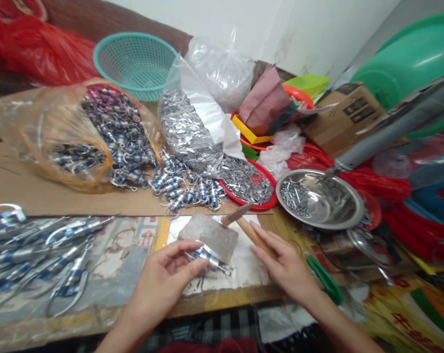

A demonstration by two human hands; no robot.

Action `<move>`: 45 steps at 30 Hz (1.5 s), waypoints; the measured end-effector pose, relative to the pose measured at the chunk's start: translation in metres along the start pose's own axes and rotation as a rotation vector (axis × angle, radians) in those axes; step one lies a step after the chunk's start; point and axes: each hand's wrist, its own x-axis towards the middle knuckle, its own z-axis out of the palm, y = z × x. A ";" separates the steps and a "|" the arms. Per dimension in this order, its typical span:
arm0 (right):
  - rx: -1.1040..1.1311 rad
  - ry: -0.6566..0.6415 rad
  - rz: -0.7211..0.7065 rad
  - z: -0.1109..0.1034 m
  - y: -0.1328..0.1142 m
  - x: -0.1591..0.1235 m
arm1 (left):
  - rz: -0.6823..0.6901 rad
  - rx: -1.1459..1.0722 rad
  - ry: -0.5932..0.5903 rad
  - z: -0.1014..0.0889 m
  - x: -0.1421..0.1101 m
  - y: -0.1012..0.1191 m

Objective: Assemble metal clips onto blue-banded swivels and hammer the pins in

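My left hand (167,277) pinches a small blue-and-silver metal part (204,256) between thumb and fingers, holding it against the front edge of a grey stone block (211,234) on the table. My right hand (282,262) is closed around the wooden handle of a hammer (248,229), whose head rests by the block's far right corner. Both hands sit near the table's front edge, the block between them.
Finished clip assemblies (34,255) lie at the left. A plastic bag of blue-silver parts (96,135), a bag of silver pieces (192,127), a red plate (260,203) and a steel bowl of nails (319,198) stand behind. Green-handled tool (326,282) lies right.
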 end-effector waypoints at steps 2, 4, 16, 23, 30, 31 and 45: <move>-0.010 -0.077 0.070 0.004 0.014 0.015 | 0.003 0.060 -0.014 -0.002 -0.001 0.003; -0.081 -0.138 0.058 0.006 0.024 0.032 | 0.034 0.113 -0.032 -0.003 -0.003 0.008; -0.408 0.110 0.180 -0.008 0.071 0.140 | 0.313 0.313 0.003 -0.006 -0.015 0.016; -0.251 0.269 0.152 -0.011 0.042 0.126 | 0.245 0.275 0.138 -0.002 -0.018 0.012; 0.382 0.089 -0.226 0.008 -0.051 0.046 | 0.363 0.165 0.162 0.005 -0.022 0.004; 0.445 0.069 -0.290 0.011 -0.060 0.037 | 0.397 0.200 0.145 0.004 -0.022 0.004; 0.450 0.084 -0.453 0.013 -0.071 0.020 | 0.412 0.361 0.199 0.006 -0.031 0.017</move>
